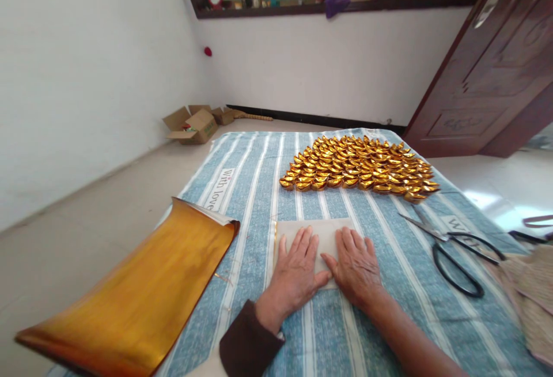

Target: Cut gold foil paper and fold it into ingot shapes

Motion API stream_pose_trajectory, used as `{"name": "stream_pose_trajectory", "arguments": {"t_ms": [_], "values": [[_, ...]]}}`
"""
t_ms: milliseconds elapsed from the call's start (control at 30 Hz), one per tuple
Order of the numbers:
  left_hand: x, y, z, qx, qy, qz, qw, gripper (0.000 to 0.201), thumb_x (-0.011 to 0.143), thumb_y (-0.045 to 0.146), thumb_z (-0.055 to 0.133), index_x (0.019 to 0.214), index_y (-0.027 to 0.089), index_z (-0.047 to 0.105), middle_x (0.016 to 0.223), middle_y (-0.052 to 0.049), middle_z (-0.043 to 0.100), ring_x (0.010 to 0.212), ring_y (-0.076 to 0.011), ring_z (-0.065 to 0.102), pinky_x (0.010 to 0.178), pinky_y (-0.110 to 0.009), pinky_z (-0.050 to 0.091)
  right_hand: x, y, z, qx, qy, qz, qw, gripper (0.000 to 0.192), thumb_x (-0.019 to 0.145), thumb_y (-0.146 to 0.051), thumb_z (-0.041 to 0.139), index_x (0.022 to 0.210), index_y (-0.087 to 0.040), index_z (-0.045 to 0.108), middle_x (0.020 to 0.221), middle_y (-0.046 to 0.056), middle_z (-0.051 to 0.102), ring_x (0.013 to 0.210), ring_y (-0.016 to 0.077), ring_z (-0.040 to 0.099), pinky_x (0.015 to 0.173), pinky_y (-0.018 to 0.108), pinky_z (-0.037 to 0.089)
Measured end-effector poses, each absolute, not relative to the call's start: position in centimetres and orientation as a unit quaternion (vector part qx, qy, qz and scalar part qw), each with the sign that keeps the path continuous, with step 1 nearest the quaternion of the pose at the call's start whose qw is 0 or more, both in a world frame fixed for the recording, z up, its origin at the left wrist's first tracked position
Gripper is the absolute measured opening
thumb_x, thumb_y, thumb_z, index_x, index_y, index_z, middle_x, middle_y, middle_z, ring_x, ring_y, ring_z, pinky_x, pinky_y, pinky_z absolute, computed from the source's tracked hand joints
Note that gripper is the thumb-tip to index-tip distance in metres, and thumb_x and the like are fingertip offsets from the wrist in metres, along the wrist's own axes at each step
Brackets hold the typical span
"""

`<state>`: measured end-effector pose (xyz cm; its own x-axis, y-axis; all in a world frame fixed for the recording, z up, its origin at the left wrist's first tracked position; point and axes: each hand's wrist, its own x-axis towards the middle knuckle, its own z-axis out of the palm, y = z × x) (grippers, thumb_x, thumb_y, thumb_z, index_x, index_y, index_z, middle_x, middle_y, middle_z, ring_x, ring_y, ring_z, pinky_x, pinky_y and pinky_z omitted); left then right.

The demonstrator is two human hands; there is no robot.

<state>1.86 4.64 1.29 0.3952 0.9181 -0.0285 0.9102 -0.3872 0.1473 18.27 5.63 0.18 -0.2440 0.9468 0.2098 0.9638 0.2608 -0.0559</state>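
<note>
Many folded gold ingots (360,165) already lie at one o'clock, while our left hand (297,270) and right hand (355,266), both spread flat, press one paper sheet (320,233) at center, gold sheets (142,290) unfolded at nine o'clock.

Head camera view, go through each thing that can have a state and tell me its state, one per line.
Left hand: flat, pressing on the paper sheet.
Right hand: flat, pressing on the same sheet.
Paper sheet: lying pale side up.
Gold foil stack: unfolded, far edge curled.
Scissors: open.
Folded gold ingots: finished, laid in rows.
Door: open.
Cardboard boxes: flaps open.
</note>
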Motion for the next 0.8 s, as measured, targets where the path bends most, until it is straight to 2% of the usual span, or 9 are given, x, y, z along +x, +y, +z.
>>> {"name": "stream_pose_trajectory", "arguments": {"t_ms": [233, 533, 800], "values": [[1.6, 4.7, 1.1, 0.834, 0.545, 0.038, 0.078, 0.094, 0.081, 0.08, 0.032, 0.147, 0.012, 0.031, 0.154, -0.017, 0.024, 0.143, -0.0322, 0.019, 0.112, -0.062, 0.012, 19.7, 5.6, 0.0, -0.574, -0.814, -0.018, 0.091, 0.069, 0.091, -0.059, 0.038, 0.136, -0.009, 0.047, 0.141, 0.02, 0.047, 0.129, 0.0373, 0.039, 0.104, 0.059, 0.026], [1.6, 4.9, 1.8, 0.832, 0.545, 0.025, 0.097, 0.097, 0.077, 0.079, 0.044, 0.148, 0.014, 0.028, 0.155, -0.017, 0.022, 0.143, -0.0326, 0.017, 0.112, -0.062, 0.01, 21.9, 5.9, -0.2, -0.522, -0.849, -0.011, 0.081, 0.08, 0.086, -0.067, 0.041, 0.141, -0.009, 0.04, 0.146, 0.019, 0.04, 0.132, 0.0347, 0.036, 0.107, 0.057, 0.024], [1.3, 5.1, 2.7, 0.841, 0.529, 0.002, 0.111, 0.105, 0.071, 0.081, 0.05, 0.148, 0.014, 0.027, 0.156, -0.018, 0.019, 0.144, -0.0321, 0.014, 0.112, -0.06, 0.009, 23.6, 6.4, 0.1, -0.468, -0.88, -0.001, 0.086, 0.088, 0.079, -0.072, 0.05, 0.139, -0.008, 0.041, 0.145, 0.021, 0.04, 0.132, 0.0348, 0.035, 0.107, 0.056, 0.024]]}}
